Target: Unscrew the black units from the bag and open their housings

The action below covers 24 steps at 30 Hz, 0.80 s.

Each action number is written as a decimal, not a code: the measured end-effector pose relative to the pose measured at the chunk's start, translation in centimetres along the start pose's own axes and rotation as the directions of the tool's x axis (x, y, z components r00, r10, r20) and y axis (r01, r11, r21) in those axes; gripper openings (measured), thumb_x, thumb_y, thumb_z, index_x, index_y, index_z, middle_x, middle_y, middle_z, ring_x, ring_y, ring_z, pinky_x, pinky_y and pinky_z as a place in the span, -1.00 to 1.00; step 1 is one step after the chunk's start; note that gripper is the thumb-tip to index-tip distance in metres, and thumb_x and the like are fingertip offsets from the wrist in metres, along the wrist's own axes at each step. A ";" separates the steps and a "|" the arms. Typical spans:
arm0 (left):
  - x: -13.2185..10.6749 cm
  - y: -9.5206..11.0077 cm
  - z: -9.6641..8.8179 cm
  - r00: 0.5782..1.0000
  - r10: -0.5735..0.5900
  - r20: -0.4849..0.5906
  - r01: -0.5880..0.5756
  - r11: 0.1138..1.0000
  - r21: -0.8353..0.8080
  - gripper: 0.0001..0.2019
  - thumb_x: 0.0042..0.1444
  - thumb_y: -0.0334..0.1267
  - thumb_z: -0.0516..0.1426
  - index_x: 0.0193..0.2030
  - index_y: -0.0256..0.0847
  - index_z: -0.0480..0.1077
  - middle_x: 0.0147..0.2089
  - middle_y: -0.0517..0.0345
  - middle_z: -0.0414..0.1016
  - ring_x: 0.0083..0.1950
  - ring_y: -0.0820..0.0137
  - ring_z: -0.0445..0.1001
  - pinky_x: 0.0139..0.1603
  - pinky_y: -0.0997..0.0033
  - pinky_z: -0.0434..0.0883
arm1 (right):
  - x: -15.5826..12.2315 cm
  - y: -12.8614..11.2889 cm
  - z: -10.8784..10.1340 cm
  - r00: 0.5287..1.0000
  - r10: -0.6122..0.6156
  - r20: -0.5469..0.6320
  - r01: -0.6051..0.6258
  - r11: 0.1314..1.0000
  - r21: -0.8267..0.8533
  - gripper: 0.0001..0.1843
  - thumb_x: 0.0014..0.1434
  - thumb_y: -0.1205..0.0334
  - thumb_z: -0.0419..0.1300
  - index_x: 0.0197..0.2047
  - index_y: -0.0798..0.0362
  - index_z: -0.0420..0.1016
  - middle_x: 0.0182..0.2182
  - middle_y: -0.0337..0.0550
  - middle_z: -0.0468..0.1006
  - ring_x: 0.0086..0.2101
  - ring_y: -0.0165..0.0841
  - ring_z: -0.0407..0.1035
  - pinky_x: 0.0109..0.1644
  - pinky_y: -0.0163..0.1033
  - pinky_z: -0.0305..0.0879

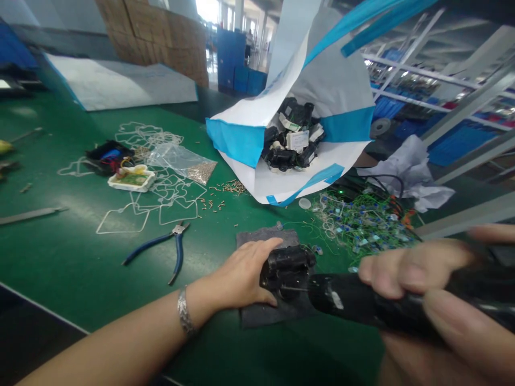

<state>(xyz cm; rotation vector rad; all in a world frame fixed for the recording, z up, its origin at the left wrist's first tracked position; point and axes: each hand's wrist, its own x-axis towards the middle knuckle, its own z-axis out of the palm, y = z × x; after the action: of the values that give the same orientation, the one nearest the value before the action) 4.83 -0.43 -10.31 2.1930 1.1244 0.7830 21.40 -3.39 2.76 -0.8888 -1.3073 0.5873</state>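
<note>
My left hand (245, 273) is wrapped round a black plastic housing (292, 262) that sits on a dark grey pad (261, 316). In my right hand (426, 273) is a black electric screwdriver (350, 295), held level from the right. Its thin bit reaches the near side of the housing; whether it sits in a screw cannot be made out. Loose brass-coloured screws (233, 186) lie beyond the pad. A large white and blue bag (241, 139) lies tipped open towards me, with several similar black housings (295, 134) inside.
Blue-handled cutting pliers (177, 246) lie left of the pad. Farther back are white wire loops (169, 187), a clear bag of screws (181, 161) and a small white tray (131, 179). Green wires with small parts (362, 225) are heaped at right, near crumpled white paper (414, 166) and a metal frame (470, 209).
</note>
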 end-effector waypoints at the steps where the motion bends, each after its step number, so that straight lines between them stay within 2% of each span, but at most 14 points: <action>1: 0.0 0.0 0.1 1.000 0.005 -0.012 -0.005 1.000 0.006 -0.05 -0.34 -0.16 0.34 0.19 -0.16 -0.07 0.15 -0.14 0.19 0.11 0.06 0.25 0.07 0.03 0.23 | -0.3 -0.2 0.9 0.998 0.055 0.010 -0.056 0.998 0.027 -0.59 -0.04 0.28 0.22 -0.09 -0.02 0.24 -0.54 -0.25 0.27 -0.51 -0.34 0.27 -0.32 -0.08 0.37; 3: 0.1 0.0 0.1 1.000 0.018 -0.025 -0.018 1.000 0.015 -0.09 -0.31 -0.17 0.32 0.18 -0.18 -0.05 0.12 -0.13 0.23 0.08 0.07 0.27 0.05 0.03 0.25 | -0.6 -0.3 2.3 0.987 0.150 0.064 -0.151 0.988 0.017 -0.58 -0.06 0.37 0.20 -0.11 -0.01 0.21 -0.54 -0.26 0.30 -0.49 -0.33 0.29 -0.25 -0.04 0.36; 7: 0.2 0.2 0.0 0.999 0.034 -0.041 -0.033 0.999 0.033 -0.18 -0.25 -0.16 0.28 0.15 -0.24 -0.01 0.04 -0.12 0.31 0.03 0.07 0.31 0.00 0.05 0.29 | -0.4 0.3 3.8 0.970 0.173 0.173 -0.171 0.985 -0.027 -0.58 -0.12 0.43 0.18 -0.17 0.01 0.16 -0.56 -0.30 0.35 -0.50 -0.33 0.32 -0.24 -0.07 0.35; 15: 0.4 0.4 -0.3 0.997 0.060 -0.040 -0.055 0.993 0.101 -0.27 -0.17 -0.16 0.22 0.11 -0.33 0.00 -0.05 -0.16 0.35 -0.05 0.07 0.36 -0.07 0.06 0.31 | -0.8 1.3 4.1 0.976 0.163 0.148 -0.166 0.986 0.014 -0.55 -0.12 0.45 0.18 -0.13 0.03 0.19 -0.54 -0.28 0.34 -0.49 -0.35 0.31 -0.24 -0.11 0.35; 18: 0.3 0.3 -0.2 0.997 0.072 -0.035 -0.066 0.989 0.129 -0.27 -0.17 -0.17 0.21 0.12 -0.34 -0.01 -0.05 -0.15 0.35 -0.06 0.08 0.35 -0.07 0.08 0.31 | -0.8 1.2 4.0 0.967 0.172 0.188 -0.171 0.985 -0.022 -0.54 -0.10 0.44 0.17 -0.10 0.02 0.18 -0.52 -0.28 0.34 -0.47 -0.35 0.31 -0.22 -0.12 0.36; 24: 0.4 0.4 -0.2 0.998 0.066 -0.021 -0.062 0.986 0.153 -0.35 -0.16 -0.19 0.18 0.07 -0.37 0.04 -0.10 -0.12 0.36 -0.09 0.12 0.36 -0.08 0.12 0.30 | -0.5 0.9 4.4 0.953 0.146 0.266 -0.115 0.985 -0.128 -0.66 -0.10 0.44 0.14 -0.22 0.04 0.17 -0.54 -0.28 0.34 -0.49 -0.37 0.32 -0.30 -0.19 0.39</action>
<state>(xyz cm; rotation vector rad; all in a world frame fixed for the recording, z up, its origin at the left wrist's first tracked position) 5.07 -0.28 -9.80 2.3612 1.1662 0.7781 17.05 -2.35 1.83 -1.0172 -1.5509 0.7686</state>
